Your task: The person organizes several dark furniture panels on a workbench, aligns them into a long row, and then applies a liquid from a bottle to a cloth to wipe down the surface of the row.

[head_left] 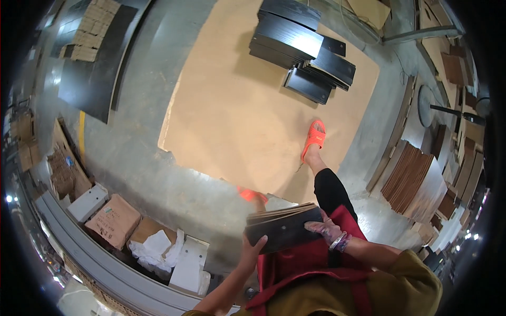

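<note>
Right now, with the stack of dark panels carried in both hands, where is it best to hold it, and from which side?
Hold the stack of dark panels at its two short ends, as now: left hand under the near-left corner, right hand on the right end. It is long, flat and loosely layered, so support from below probably keeps the sheets from sliding.

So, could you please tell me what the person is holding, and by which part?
A stack of dark panels: the left hand grips its left end from below, and the right hand rests on its right end.
</note>
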A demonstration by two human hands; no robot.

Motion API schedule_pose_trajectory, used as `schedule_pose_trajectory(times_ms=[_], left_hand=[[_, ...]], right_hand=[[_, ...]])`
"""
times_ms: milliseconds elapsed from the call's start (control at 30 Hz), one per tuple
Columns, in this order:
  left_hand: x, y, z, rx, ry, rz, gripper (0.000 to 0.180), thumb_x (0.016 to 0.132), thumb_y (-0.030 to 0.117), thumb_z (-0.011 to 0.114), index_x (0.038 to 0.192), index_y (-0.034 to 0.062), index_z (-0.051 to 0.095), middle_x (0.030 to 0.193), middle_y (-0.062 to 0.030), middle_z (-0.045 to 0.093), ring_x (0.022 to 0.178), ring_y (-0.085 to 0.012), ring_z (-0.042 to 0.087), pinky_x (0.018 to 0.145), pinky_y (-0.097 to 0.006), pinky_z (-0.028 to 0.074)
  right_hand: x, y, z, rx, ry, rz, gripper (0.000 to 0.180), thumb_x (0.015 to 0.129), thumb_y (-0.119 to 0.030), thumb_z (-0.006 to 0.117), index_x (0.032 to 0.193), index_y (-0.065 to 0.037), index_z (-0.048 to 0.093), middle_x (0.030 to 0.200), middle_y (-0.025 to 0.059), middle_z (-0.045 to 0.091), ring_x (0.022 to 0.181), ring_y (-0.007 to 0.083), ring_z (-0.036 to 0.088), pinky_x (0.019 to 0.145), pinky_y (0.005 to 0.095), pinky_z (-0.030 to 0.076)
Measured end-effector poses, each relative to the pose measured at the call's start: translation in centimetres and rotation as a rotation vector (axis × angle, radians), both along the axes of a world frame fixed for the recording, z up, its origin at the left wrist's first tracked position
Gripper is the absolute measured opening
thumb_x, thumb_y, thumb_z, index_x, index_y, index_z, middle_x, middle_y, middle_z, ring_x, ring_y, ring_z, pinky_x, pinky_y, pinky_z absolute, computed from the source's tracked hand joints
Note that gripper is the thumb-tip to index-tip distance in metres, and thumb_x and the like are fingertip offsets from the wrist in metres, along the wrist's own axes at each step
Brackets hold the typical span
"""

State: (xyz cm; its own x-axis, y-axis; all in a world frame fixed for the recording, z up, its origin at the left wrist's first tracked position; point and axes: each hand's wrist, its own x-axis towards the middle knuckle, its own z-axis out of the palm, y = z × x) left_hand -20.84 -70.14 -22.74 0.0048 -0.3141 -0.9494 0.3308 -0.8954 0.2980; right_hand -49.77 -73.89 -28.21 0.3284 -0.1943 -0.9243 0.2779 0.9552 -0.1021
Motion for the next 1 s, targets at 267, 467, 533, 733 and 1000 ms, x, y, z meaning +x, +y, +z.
schedule_pose_trajectory(times_ms=[267, 467, 533, 733, 1000], left_hand=[[3.4, 12.1, 9.6, -0.073, -0.047, 0.362, 0.068, 0.092, 0.025, 0.063, 0.142, 0.0042, 0.023, 0.131, -0.0158, 0.046, 0.114, -0.0238, 0.051, 0.099, -0.036, 0.043], [5.2, 19.1, 11.0, -0.226, -0.036, 0.662, 0.072, 0.088, 0.027, 0.068, 0.138, -0.0008, 0.025, 0.130, -0.0174, 0.047, 0.114, -0.0233, 0.051, 0.099, -0.035, 0.042], [6.8, 21.3, 11.2, -0.248, -0.087, 0.656, 0.074, 0.087, 0.028, 0.070, 0.137, -0.0025, 0.025, 0.127, -0.0171, 0.049, 0.114, -0.0232, 0.051, 0.100, -0.034, 0.041], [14.1, 28.3, 16.3, -0.446, -0.322, 0.806, 0.094, 0.082, 0.026, 0.076, 0.146, -0.0009, 0.013, 0.128, -0.0179, 0.050, 0.119, -0.0225, 0.048, 0.103, -0.034, 0.038], [26.5, 34.0, 24.1, -0.625, -0.381, 0.791, 0.108, 0.080, 0.029, 0.077, 0.148, -0.0008, -0.002, 0.136, -0.0264, 0.041, 0.122, -0.0276, 0.047, 0.102, -0.036, 0.039]], right_hand=[[9.8, 1.2, 8.9, 0.040, -0.225, 0.199, 0.083, 0.088, -0.003, 0.062, 0.147, -0.002, 0.003, 0.123, 0.0263, 0.056, 0.115, 0.0261, 0.058, 0.097, 0.0320, 0.048], [17.6, 2.4, 13.9, -0.316, -0.159, 0.657, 0.071, 0.085, -0.014, 0.070, 0.141, 0.000, 0.028, 0.115, 0.0131, 0.062, 0.108, 0.0191, 0.059, 0.095, 0.0315, 0.046], [20.5, 3.0, 15.4, -0.502, -0.240, 0.750, 0.067, 0.085, -0.018, 0.069, 0.139, -0.001, 0.033, 0.116, 0.0123, 0.061, 0.109, 0.0192, 0.057, 0.097, 0.0331, 0.044], [25.6, 6.7, 17.2, -0.858, -0.360, 0.983, 0.066, 0.097, -0.039, 0.048, 0.146, -0.002, 0.024, 0.120, 0.0221, 0.060, 0.112, 0.0331, 0.058, 0.095, 0.0427, 0.049], [40.8, 8.1, 20.2, -0.764, -0.437, 0.970, 0.076, 0.080, -0.018, 0.062, 0.146, -0.004, 0.026, 0.115, 0.0197, 0.062, 0.106, 0.0282, 0.061, 0.097, 0.0391, 0.046]])
